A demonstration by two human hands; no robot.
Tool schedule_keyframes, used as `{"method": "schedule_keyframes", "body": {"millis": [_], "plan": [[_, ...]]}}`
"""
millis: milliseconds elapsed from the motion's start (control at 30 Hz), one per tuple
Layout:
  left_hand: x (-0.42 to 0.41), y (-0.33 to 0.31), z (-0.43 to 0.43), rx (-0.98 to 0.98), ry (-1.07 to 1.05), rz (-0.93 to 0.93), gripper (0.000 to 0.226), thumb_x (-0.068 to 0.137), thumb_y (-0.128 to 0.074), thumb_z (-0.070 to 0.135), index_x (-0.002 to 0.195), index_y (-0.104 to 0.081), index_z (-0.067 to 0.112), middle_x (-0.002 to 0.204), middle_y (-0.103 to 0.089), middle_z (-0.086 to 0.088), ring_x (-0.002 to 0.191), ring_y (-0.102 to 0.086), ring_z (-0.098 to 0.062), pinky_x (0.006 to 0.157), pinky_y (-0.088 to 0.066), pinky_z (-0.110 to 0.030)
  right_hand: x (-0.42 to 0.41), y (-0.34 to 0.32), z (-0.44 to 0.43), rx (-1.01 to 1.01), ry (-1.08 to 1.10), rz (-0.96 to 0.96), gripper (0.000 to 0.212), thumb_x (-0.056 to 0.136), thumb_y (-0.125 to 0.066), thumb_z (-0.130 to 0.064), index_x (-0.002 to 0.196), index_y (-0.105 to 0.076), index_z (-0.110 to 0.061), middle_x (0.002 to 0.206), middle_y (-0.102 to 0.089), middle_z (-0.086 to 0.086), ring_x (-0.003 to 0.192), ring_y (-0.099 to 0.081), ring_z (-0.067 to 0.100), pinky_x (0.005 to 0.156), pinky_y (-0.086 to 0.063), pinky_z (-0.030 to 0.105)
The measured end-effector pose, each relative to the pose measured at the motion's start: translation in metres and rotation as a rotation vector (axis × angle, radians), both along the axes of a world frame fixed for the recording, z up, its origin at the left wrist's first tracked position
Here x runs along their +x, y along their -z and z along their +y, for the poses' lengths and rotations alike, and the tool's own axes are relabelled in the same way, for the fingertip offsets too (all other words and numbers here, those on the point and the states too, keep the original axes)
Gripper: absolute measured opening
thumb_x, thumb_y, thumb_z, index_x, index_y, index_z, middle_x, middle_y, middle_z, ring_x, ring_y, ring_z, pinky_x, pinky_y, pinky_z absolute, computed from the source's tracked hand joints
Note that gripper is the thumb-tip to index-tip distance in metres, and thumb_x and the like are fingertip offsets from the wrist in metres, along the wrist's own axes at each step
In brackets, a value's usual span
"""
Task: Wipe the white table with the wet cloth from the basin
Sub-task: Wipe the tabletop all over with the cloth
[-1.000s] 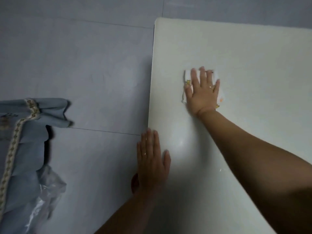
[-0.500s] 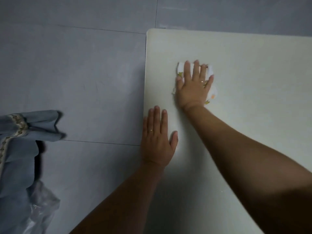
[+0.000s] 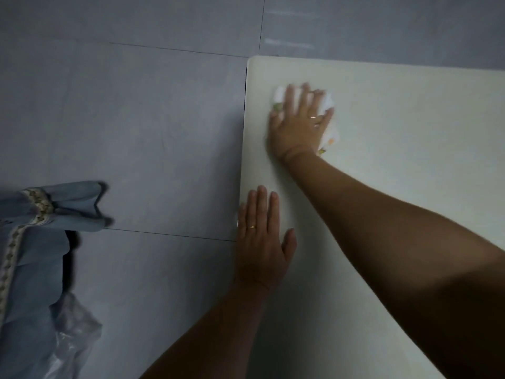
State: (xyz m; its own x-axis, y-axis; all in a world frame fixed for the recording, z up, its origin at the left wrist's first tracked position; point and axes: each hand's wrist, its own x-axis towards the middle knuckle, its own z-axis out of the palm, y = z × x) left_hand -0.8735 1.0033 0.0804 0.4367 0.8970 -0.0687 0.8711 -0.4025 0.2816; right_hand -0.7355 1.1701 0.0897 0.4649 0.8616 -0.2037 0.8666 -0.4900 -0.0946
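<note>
The white table fills the right half of the view, its left edge and far left corner in sight. My right hand lies flat, fingers straight, pressing a white cloth with small coloured prints onto the table near that corner. Most of the cloth is hidden under the palm; its edges show past the fingertips and beside the wrist. My left hand rests flat with straight fingers on the table's left edge, closer to me. No basin is in view.
Grey floor tiles lie to the left of and beyond the table. A blue garment with patterned trim and a clear plastic bag sit at the lower left.
My right hand has slid the cloth left toward the table's left edge and far corner. My left hand has moved further onto the table along its edge.
</note>
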Motion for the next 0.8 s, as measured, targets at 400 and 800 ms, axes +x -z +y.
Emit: {"method": "schedule_keyframes", "body": {"millis": [400, 800], "plan": [[0.001, 0.001, 0.001, 0.0, 0.009, -0.053, 0.067, 0.093, -0.039, 0.042, 0.148, -0.029, 0.006, 0.158, -0.02, -0.015, 0.147, -0.013, -0.03, 0.116, -0.022, -0.05, 0.061, 0.0, 0.051, 0.027, 0.052, 0.043, 0.06, 0.098, -0.017, -0.049, 0.152, -0.002, -0.027, 0.161, 0.003, 0.001, 0.147, 0.007, 0.025, 0.114, 0.008, 0.058], [0.0, -0.001, 0.002, -0.003, 0.002, -0.05, 0.066, 0.094, -0.037, 0.042, 0.149, -0.028, 0.007, 0.158, -0.02, -0.014, 0.148, -0.011, -0.028, 0.118, -0.018, -0.045, 0.145, -0.001, 0.024, 0.044, -0.123, 0.014, 0.057, 0.099, -0.021, -0.049, 0.151, -0.008, -0.031, 0.161, -0.004, 0.001, 0.148, 0.001, 0.024, 0.113, 0.005, 0.058]]}}
